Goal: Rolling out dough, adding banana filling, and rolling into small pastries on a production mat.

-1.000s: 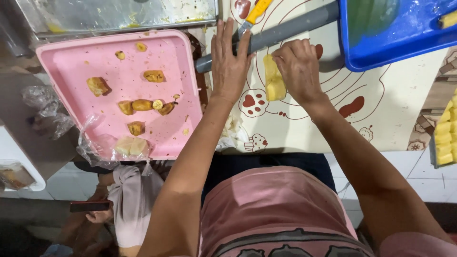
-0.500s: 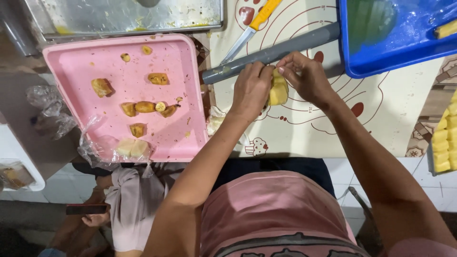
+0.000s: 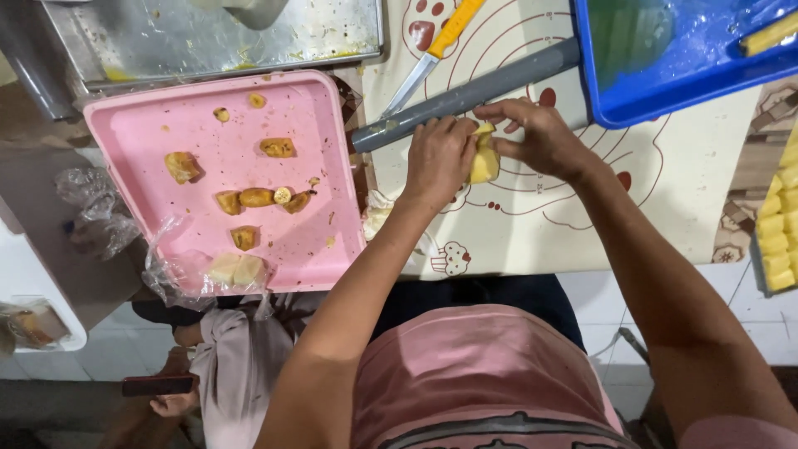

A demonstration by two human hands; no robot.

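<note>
Both hands meet over a cream baking mat (image 3: 565,224) printed with red rings and paw marks. My left hand (image 3: 439,158) and my right hand (image 3: 539,137) pinch a small yellow dough piece (image 3: 484,162) between their fingers, just above the mat. A grey rolling pin (image 3: 465,96) lies slantwise right behind the hands. Beyond it rests a knife with a yellow handle (image 3: 432,50).
A pink tray (image 3: 158,125) at the left carries several fried pieces and a plastic bag (image 3: 208,270). A metal tray (image 3: 208,37) sits behind it. A blue tray (image 3: 690,58) stands at the top right. Yellow dough pieces (image 3: 780,224) line the right edge. Another person with a phone (image 3: 158,385) is below.
My hands left the rolling pin, came together and picked the yellow dough piece up off the mat. The pin stays where it lay.
</note>
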